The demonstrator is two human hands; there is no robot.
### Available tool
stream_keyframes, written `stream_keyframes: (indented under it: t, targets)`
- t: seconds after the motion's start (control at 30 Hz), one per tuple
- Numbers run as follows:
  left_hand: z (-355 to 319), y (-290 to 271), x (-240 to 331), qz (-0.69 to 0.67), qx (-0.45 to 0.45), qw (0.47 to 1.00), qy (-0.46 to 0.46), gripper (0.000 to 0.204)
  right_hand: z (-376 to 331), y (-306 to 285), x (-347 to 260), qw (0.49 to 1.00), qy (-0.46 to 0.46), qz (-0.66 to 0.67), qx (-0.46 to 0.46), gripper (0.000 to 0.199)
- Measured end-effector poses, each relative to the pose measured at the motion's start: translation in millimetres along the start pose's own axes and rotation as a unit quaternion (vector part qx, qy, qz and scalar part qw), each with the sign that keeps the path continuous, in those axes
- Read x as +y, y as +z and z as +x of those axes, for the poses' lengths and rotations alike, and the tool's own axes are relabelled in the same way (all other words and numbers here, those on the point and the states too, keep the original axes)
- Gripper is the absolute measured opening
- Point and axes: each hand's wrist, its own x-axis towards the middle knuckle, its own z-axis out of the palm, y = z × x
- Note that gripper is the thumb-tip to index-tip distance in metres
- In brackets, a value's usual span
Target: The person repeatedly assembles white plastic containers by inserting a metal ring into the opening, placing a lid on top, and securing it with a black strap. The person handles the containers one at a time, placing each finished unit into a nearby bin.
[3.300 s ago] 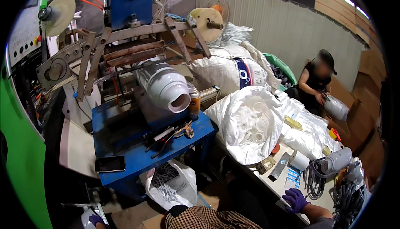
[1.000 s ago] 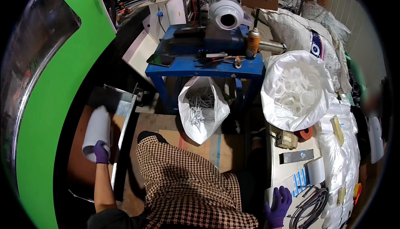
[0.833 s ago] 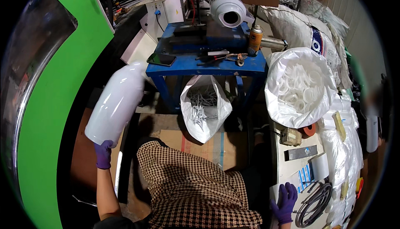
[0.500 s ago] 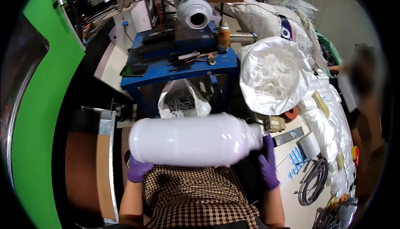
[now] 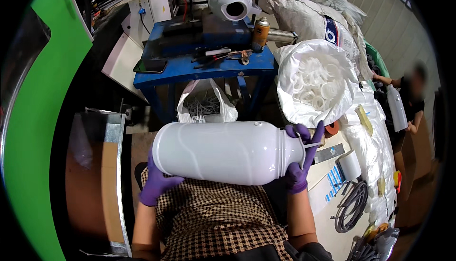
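A large, glossy white plastic bottle (image 5: 218, 151) lies sideways across my lap, its wide base to the left and its narrower ridged neck to the right. My left hand (image 5: 157, 181), in a purple glove, cups the base, with the thumb along the lower edge. At the other end my right hand (image 5: 300, 161), gloved the same way, is closed around the neck. A thin white strip of plastic (image 5: 311, 144) sticks out from the mouth between its fingers. Whether the strip is attached to the mouth cannot be made out.
Ahead stands a blue metal table (image 5: 199, 75) with pliers (image 5: 213, 60), a phone (image 5: 150, 66) and a spray can (image 5: 260, 34). Plastic rings fill a white sack (image 5: 289, 104); scraps fill a smaller bag (image 5: 228, 113). An open carton (image 5: 110, 189) is left. Another person (image 5: 412, 94) holds a white bottle at right.
The bottle has turned about its long axis and come to sharper view. My right hand has moved from beside the mouth to grip the neck. The other person now holds a bottle upright.
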Motion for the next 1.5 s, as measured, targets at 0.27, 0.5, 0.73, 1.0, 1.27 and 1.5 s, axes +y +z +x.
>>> stream_keyframes:
  t: [0.27, 0.5, 0.73, 1.0, 1.27, 1.5]
  targets:
    - [8, -9, 125, 0.186, -0.112, 0.961, 0.173, 0.126, 11, 27, -17, 0.879, -0.070, -0.166, -0.441, 0.114]
    - [13, 93, 126, 0.025, -0.225, 0.952, 0.205, 0.096, -26, 52, 22, 0.839, -0.186, -0.146, -0.490, 0.097]
    - [21, 118, 128, -0.041, -0.233, 0.948, 0.213, 0.078, -65, 34, 30, 0.892, -0.211, -0.220, -0.334, 0.086]
    - [17, 136, 90, 0.130, -0.127, 0.947, 0.265, 0.079, -103, 17, 6, 0.928, -0.036, -0.344, -0.140, 0.064]
    - [13, 140, 88, 0.158, -0.019, 0.948, 0.276, 0.070, -108, 23, -6, 0.863, -0.019, -0.345, -0.368, 0.065]
    - [-3, 152, 89, 0.193, -0.021, 0.928, 0.318, 0.059, -146, 18, 67, 0.814, 0.011, -0.442, -0.375, 0.056]
